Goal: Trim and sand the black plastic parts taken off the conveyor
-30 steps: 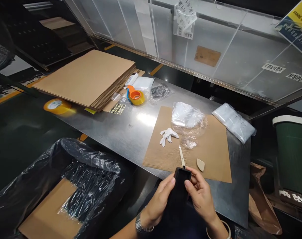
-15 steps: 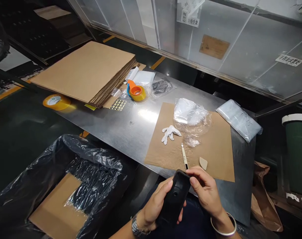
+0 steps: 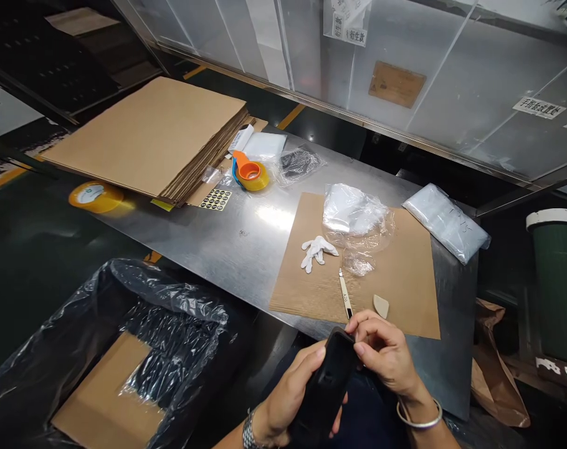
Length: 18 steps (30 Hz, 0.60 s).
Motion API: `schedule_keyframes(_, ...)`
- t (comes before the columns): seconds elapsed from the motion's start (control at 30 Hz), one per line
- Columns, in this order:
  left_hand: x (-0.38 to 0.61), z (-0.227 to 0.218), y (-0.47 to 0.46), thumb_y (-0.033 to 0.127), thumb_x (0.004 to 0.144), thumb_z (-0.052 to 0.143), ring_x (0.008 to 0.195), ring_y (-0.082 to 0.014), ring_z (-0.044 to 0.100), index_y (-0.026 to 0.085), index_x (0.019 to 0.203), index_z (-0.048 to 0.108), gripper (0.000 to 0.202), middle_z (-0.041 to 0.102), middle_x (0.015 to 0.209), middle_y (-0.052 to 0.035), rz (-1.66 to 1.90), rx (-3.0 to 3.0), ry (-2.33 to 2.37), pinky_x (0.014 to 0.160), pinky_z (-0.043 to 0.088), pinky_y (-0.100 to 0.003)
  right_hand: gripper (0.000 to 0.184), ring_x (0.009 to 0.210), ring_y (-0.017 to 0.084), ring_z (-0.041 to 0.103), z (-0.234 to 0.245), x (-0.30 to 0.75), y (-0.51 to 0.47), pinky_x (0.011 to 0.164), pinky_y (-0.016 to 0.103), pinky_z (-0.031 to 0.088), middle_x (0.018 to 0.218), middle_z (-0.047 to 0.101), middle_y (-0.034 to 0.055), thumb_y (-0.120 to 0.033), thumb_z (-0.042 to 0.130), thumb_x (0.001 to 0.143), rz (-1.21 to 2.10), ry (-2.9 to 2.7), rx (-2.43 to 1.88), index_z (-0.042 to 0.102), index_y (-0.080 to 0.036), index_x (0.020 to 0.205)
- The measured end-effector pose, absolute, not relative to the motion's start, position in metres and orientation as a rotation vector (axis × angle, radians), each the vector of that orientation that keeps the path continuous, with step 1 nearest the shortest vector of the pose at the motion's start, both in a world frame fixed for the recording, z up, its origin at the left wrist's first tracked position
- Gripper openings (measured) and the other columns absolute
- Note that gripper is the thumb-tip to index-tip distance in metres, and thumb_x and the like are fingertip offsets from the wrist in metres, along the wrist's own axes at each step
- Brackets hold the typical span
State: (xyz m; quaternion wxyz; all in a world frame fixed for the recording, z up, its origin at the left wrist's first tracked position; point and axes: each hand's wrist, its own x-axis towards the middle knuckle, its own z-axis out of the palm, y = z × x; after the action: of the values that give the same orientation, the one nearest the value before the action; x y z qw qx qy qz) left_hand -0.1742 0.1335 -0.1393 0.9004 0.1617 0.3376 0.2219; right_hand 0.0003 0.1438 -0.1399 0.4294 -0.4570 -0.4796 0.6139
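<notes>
My left hand (image 3: pixel 290 390) wraps round a black moulded plastic part (image 3: pixel 329 377), holding it upright near the table's front edge. My right hand (image 3: pixel 381 352) pinches the top end of the same black part with thumb and fingers curled. Just beyond the hands, a thin white-handled knife (image 3: pixel 344 293) and a small beige wedge (image 3: pixel 381 305) lie on a brown paper sheet (image 3: pixel 405 287). White gloves (image 3: pixel 316 252) and crumpled clear plastic bags (image 3: pixel 356 218) rest farther back on that sheet.
A steel table (image 3: pixel 237 243) carries a stack of flat cardboard (image 3: pixel 147 140), an orange tape dispenser (image 3: pixel 250 174), a sticker sheet (image 3: pixel 217 199) and a bag of clear sleeves (image 3: pixel 445 221). A box lined with black plastic (image 3: pixel 124 355) stands at lower left. A green bin (image 3: pixel 554 280) is at right.
The black part has tilted so its inner face shows and sunk slightly lower. My right fingers shifted onto its top end. The view moved a little.
</notes>
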Motion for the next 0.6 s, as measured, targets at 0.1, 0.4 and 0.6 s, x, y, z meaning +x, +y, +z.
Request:
schedule_keyframes(0.1,-0.1744,-0.1399,0.1344,0.048,0.085,0.032,0.043,-0.0168,0.058,0.015,0.092,0.051,0.039,0.061,0.062,-0.0067,0.453,0.329,0.709,0.037,0.041,-0.023,0.009,0.054,0.006,0.050,-0.1419,-0.0007,0.1436,0.046,0.021,0.044,0.090,0.052,0.0045,-0.027,0.059,0.077,1.519,-1.190,-1.139,0.060,-0.019,0.078)
schedule_keyframes(0.4,-0.1750,-0.1436,0.1364,0.046,0.085,0.031,0.043,-0.0168,0.058,0.015,0.093,0.051,0.038,0.061,0.062,-0.0062,0.455,0.352,0.724,0.037,0.041,-0.023,0.010,0.050,0.006,0.050,-0.1441,-0.0048,0.1465,0.045,0.021,0.044,0.089,0.053,0.0046,-0.028,0.060,0.076,1.520,-1.156,-1.135,0.060,-0.018,0.074)
schedule_keyframes(0.6,-0.1765,-0.1435,0.1379,0.046,0.085,0.032,0.042,-0.0166,0.058,0.015,0.099,0.049,0.038,0.061,0.063,-0.0061,0.474,0.364,0.736,0.037,0.040,-0.023,0.008,0.052,0.006,0.049,-0.1465,-0.0078,0.1475,0.046,0.021,0.044,0.089,0.054,0.0044,-0.026,0.060,0.077,1.506,-1.165,-1.131,0.062,-0.019,0.079)
